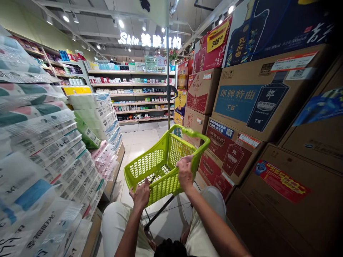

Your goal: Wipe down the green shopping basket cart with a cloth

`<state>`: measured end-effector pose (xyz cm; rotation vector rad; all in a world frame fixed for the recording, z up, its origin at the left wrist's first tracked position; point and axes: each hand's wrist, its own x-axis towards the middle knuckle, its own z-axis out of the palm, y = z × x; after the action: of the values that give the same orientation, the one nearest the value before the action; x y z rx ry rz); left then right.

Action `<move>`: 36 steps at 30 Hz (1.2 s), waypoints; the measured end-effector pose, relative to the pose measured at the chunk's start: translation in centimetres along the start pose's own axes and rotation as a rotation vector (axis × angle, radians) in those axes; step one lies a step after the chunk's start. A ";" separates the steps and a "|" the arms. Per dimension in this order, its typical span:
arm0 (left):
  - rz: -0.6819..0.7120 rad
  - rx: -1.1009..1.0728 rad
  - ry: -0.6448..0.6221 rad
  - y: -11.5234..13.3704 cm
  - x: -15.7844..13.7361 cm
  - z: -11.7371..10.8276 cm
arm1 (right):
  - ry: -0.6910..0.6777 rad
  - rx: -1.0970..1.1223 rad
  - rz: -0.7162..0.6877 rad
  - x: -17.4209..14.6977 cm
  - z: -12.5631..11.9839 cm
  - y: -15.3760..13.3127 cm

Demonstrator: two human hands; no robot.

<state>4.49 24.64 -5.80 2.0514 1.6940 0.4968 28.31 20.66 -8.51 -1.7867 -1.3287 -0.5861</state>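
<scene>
A lime-green plastic shopping cart with lattice walls stands in front of my bent knees, turned sideways in the aisle. My left hand is closed over the rim at its near left corner, thumb on top. Higher up, my right hand grips the rim of the near side, close to the raised end. The basket looks empty, with dark bits of the lower frame showing through its floor. A grey pole rises behind the cart. Its wheels are mostly hidden.
On the left, stacked packs of tissue paper line the aisle on a low wooden platform. Cardboard boxes of bottled liquor rise on the right. Shelves of small goods stand at the far end, beyond the white tiled floor.
</scene>
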 end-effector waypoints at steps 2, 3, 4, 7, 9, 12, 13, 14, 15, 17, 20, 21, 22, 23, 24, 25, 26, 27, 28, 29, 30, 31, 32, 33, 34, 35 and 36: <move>0.019 0.008 -0.004 -0.3 -0.2 -0.1 | -0.109 0.132 -0.038 -1.3 0.7 -1.9; 0.033 0.008 -0.002 -0.4 -0.2 0.0 | -0.149 0.249 -0.007 -1.6 0.8 -2.5; 0.042 0.005 0.002 -0.5 -0.3 0.0 | -0.181 0.400 0.059 -1.6 0.7 -2.6; 0.040 -0.012 0.019 -0.6 -0.3 0.0 | -0.206 0.854 0.368 0.3 -0.4 -0.4; 0.036 -0.025 0.039 -0.6 -0.3 0.0 | -0.112 0.866 0.518 2.1 -1.3 2.0; 0.032 -0.033 0.059 -0.7 -0.3 0.1 | 0.084 0.470 0.517 3.4 -1.9 3.9; 0.035 -0.029 0.063 -0.7 -0.2 0.1 | 0.109 0.347 0.465 3.2 -1.7 3.8; 0.043 -0.022 0.066 -0.7 -0.2 0.2 | 0.117 0.254 0.407 2.9 -1.3 3.4; 0.053 -0.016 0.070 -0.8 -0.2 0.3 | 0.117 0.182 0.357 2.3 -0.7 2.9; 0.074 -0.003 0.078 -0.8 -0.2 0.6 | 0.126 0.061 0.310 1.2 0.6 1.6; 0.087 -0.001 0.081 -0.9 -0.3 0.8 | 0.172 -0.024 0.326 0.1 2.3 0.7; 0.090 -0.005 0.079 -0.9 -0.4 0.8 | 0.190 -0.007 0.329 -0.1 2.7 0.9; 0.094 -0.010 0.079 -0.9 -0.4 0.8 | 0.209 0.024 0.325 -0.1 2.8 1.2; 0.098 -0.017 0.078 -1.0 -0.4 0.8 | 0.227 0.060 0.316 0.0 2.8 1.7; 0.102 -0.022 0.080 -1.0 -0.5 0.8 | 0.241 0.093 0.299 0.1 2.7 2.1; 0.106 -0.026 0.084 -1.0 -0.5 0.8 | 0.251 0.116 0.279 0.2 2.5 2.5; 0.108 -0.029 0.091 -1.0 -0.5 0.8 | 0.260 0.127 0.261 0.2 2.3 2.6; 0.107 -0.030 0.100 -1.1 -0.4 0.8 | 0.264 0.124 0.247 0.1 2.1 2.5; 0.106 -0.031 0.107 -1.1 -0.4 0.9 | 0.262 0.109 0.233 -0.2 1.9 2.2; 0.104 -0.035 0.114 -1.2 -0.3 0.9 | 0.246 0.086 0.211 -0.6 1.8 1.7; 0.102 -0.043 0.119 -1.3 -0.2 1.0 | 0.213 0.061 0.170 -1.1 1.7 1.0; 0.099 -0.051 0.121 -1.4 -0.1 1.0 | 0.164 0.038 0.103 -1.6 1.5 0.4; 0.097 -0.061 0.119 -1.6 0.0 1.0 | 0.102 0.024 0.011 -1.9 1.4 -0.1; 0.095 -0.069 0.113 -1.8 0.1 1.0 | 0.034 0.020 -0.091 -2.1 1.1 -0.4; 0.094 -0.076 0.106 -1.9 0.2 0.9 | -0.021 0.023 -0.174 -1.9 0.8 -0.3; 0.092 -0.082 0.097 -2.1 0.2 0.8 | -0.050 0.026 -0.215 -1.5 0.4 0.1; 0.088 -0.088 0.086 -2.2 0.3 0.7 | -0.058 0.028 -0.210 -0.9 -0.1 0.6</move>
<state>3.11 25.19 -7.62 2.0752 1.6046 0.6850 28.55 20.05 -9.31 -1.6644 -1.5687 -0.6298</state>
